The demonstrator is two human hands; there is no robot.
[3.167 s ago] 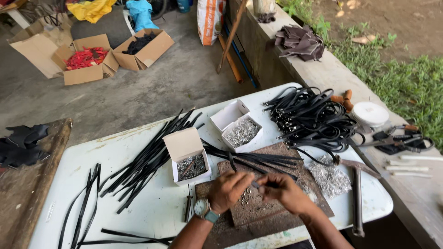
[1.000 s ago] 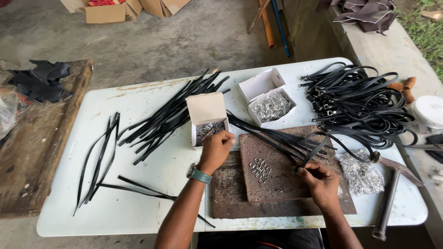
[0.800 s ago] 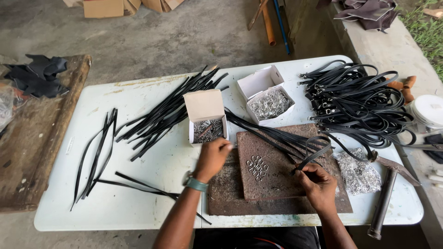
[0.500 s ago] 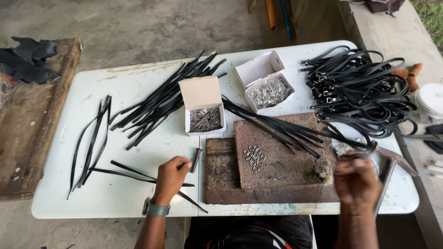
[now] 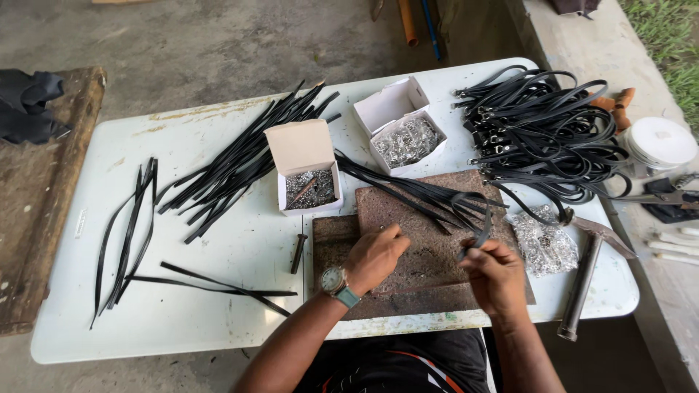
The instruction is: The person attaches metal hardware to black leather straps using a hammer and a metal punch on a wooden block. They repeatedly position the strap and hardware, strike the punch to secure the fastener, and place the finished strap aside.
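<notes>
pinching a thin black strap (image 5: 477, 233); right hand (image 5: 496, 273) above rough slab (image 5: 429, 240)

Table (image 5: 218, 342): white, scuffed.
Hammer (image 5: 582, 280): at the right edge, head beside a clear bag of metal fittings (image 5: 542, 244).
Belt pile (image 5: 539, 131): tangled black, far right.
White tub (image 5: 659, 143): on the ledge.
Dark cloth (image 5: 25, 105): on the wooden bench (image 5: 36, 240), left.
</notes>
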